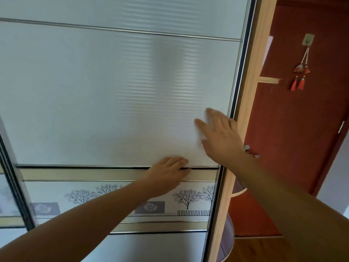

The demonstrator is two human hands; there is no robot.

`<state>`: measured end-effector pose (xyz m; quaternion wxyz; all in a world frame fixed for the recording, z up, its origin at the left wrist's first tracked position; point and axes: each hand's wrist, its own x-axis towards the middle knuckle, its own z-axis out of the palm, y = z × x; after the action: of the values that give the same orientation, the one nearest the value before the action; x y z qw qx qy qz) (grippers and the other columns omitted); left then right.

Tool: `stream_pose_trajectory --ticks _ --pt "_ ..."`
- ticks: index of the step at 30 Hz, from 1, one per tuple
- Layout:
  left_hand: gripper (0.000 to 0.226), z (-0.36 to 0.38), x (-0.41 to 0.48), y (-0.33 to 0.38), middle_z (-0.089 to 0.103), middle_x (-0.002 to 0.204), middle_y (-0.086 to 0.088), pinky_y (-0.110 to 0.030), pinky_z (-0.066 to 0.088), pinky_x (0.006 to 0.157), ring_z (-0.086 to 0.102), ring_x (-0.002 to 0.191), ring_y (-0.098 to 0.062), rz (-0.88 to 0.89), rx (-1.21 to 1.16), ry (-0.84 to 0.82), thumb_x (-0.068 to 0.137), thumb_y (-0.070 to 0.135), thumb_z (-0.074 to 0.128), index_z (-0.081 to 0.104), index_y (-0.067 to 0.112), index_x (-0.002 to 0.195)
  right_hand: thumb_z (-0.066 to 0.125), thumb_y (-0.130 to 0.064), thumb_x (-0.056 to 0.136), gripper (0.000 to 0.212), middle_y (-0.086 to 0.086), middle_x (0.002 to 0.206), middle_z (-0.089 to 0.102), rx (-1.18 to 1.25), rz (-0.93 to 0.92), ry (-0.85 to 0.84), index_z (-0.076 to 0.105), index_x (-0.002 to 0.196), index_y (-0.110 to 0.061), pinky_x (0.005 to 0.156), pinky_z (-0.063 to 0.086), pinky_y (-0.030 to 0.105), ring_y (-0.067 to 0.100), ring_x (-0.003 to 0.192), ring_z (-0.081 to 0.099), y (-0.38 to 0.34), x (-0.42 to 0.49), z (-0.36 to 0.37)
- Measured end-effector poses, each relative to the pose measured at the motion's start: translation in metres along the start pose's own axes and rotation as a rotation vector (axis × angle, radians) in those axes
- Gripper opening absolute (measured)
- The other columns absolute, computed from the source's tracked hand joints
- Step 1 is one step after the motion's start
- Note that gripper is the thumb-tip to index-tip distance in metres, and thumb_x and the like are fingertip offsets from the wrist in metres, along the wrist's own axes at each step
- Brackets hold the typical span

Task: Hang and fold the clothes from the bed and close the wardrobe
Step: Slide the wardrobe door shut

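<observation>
Wardrobe door (113,91) — left hand (166,174) and right hand (219,135) press it flat-fingered, fingertips (208,111) blurred.

To the right of the wardrobe (113,91) we see a dark red door (302,129) filling most of that side. A small square hook (308,42) is stuck high on it, and a corded ornament (299,76) with red tassels hangs from the hook. A silver handle (252,154) shows near the door's left edge. Below lies a warm brown wooden floor (264,250) — and at the far right, a strip of pale wall (338,182). The light is soft and even.
</observation>
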<state>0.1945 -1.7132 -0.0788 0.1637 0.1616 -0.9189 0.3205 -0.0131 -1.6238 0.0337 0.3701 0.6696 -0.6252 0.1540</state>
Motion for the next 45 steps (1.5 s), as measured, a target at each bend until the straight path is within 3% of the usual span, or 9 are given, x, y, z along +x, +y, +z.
stream_pose_trajectory --ticks 2,4,8,13,24,30,35,37,45 --pt "0.044 -0.003 -0.027 -0.004 0.054 0.138 -0.001 -0.041 0.051 0.096 0.056 0.12 -0.024 -0.097 -0.134 -0.153 0.098 0.04 0.052 0.048 0.025 0.139 0.066 -0.03 0.089 0.057 0.014 0.147 0.045 0.156 -0.07 0.016 0.05 0.143 -0.022 0.105 0.04 0.052 0.035 0.134 0.042 -0.017 -0.009 0.005" --pt "0.04 -0.004 -0.051 -0.009 0.055 0.135 0.005 -0.036 0.053 0.087 0.06 0.11 -0.019 -0.281 -0.253 -0.291 0.101 0.044 0.045 0.047 0.03 0.138 0.058 -0.038 0.095 0.049 0.006 0.136 0.055 0.316 -0.075 -0.206 0.05 0.142 -0.026 0.1 0.046 0.048 0.029 0.124 0.051 -0.034 -0.015 0.013" --pt "0.039 -0.003 -0.107 -0.028 0.064 0.123 0.008 -0.032 0.051 0.093 0.061 0.111 -0.014 -0.611 -0.463 -0.535 0.096 0.05 0.054 0.057 0.031 0.13 0.051 -0.049 0.097 0.044 0.003 0.131 0.058 0.38 -0.081 -0.727 0.052 0.136 -0.028 0.089 0.045 0.035 0.025 0.112 0.055 -0.073 -0.013 0.036" --pt "0.045 -0.005 -0.181 -0.058 0.061 0.135 0.004 -0.032 0.043 0.099 0.056 0.122 -0.018 -0.804 -0.476 -0.73 0.097 0.051 0.054 0.055 0.028 0.135 0.055 -0.056 0.094 0.05 0.005 0.131 0.058 0.438 -0.22 -0.933 0.056 0.133 -0.024 0.088 0.045 0.033 0.022 0.107 0.055 -0.135 0.004 0.065" --pt "0.046 -0.03 -0.342 -0.106 0.061 0.134 0.0 -0.035 0.047 0.1 0.057 0.121 -0.021 -1.19 -0.473 -0.873 0.097 0.05 0.051 0.057 0.022 0.133 0.06 -0.059 0.091 0.058 0.004 0.148 0.05 0.558 -0.521 -1.056 0.056 0.137 -0.025 0.097 0.045 0.03 0.021 0.122 0.055 -0.331 0.049 0.114" --pt "0.049 -0.057 -0.429 -0.126 0.057 0.139 -0.001 -0.038 0.044 0.104 0.052 0.126 -0.023 -1.394 -0.43 -0.93 0.098 0.053 0.05 0.053 0.023 0.137 0.051 -0.062 0.09 0.055 0.0 0.112 0.067 0.55 -0.655 -0.991 0.058 0.128 -0.024 0.084 0.05 0.03 0.02 0.1 0.063 -0.431 0.063 0.116" --pt "0.05 -0.076 -0.462 -0.126 0.057 0.138 -0.001 -0.038 0.046 0.102 0.053 0.125 -0.023 -1.51 -0.422 -0.95 0.098 0.052 0.05 0.052 0.023 0.138 0.046 -0.067 0.086 0.059 0.0 0.132 0.061 0.542 -0.734 -0.944 0.055 0.132 -0.03 0.083 0.046 0.033 0.021 0.112 0.06 -0.476 0.065 0.117" --pt "0.049 -0.079 -0.469 -0.121 0.058 0.136 -0.002 -0.038 0.047 0.1 0.055 0.122 -0.024 -1.547 -0.414 -0.944 0.098 0.051 0.05 0.052 0.023 0.138 0.047 -0.063 0.088 0.056 0.001 0.135 0.059 0.572 -0.786 -0.918 0.056 0.131 -0.027 0.08 0.048 0.031 0.018 0.106 0.059 -0.487 0.07 0.118" --pt "0.049 -0.091 -0.486 -0.122 0.059 0.135 -0.001 -0.036 0.046 0.094 0.055 0.122 -0.023 -1.659 -0.387 -0.951 0.097 0.052 0.051 0.054 0.023 0.136 0.046 -0.061 0.088 0.049 -0.008 0.105 0.063 0.675 -0.87 -0.828 0.055 0.124 -0.028 0.076 0.051 0.031 0.016 0.093 0.059 -0.529 0.079 0.112"
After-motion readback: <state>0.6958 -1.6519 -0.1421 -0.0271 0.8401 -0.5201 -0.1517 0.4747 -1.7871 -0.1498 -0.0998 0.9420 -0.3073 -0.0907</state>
